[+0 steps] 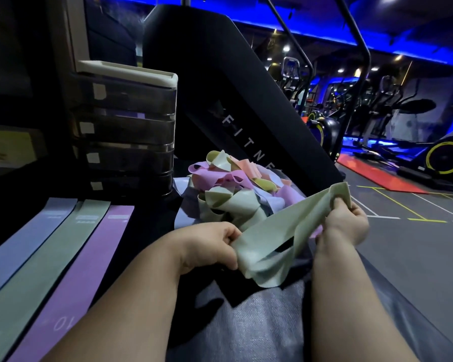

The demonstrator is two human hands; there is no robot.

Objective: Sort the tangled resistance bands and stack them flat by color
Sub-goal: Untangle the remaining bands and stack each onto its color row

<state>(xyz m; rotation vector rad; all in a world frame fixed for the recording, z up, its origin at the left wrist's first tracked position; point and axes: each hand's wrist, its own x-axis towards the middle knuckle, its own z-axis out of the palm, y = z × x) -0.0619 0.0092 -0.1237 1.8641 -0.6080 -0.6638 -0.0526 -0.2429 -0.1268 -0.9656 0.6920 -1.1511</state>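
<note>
Person has 1 pale green band (280, 231) off the pile and held in the air between both hands. Left hand (212, 246) has its fingers curled, gripping the near crumpled end. Right hand (347, 220) pinches the far end, thumb over the fold. The band's long axis runs roughly 8 o'clock to 2 o'clock and it's twisted and bunched at the left-hand end, not flat yet. Tangled pile (236, 184) sits just beyond at 12 o'clock, between the hands and the black machine, mixed purple, pink, olive and green. 3 bands are already laid flat side by side at 9 o'clock from the left hand: blue-grey band (19, 246), green flat band (53, 254), purple band (94, 252), each running about 7 to 1 o'clock, so nearly parallel to the held one. The key relation is that the matching green flat band lies to the left, well apart from the held band, with the purple band between. The left hand is the nearer one, so it should probably lead the sweep toward 9 o'clock with little rotation needed. The twist needs working out first, or the band will likely land folded.
</note>
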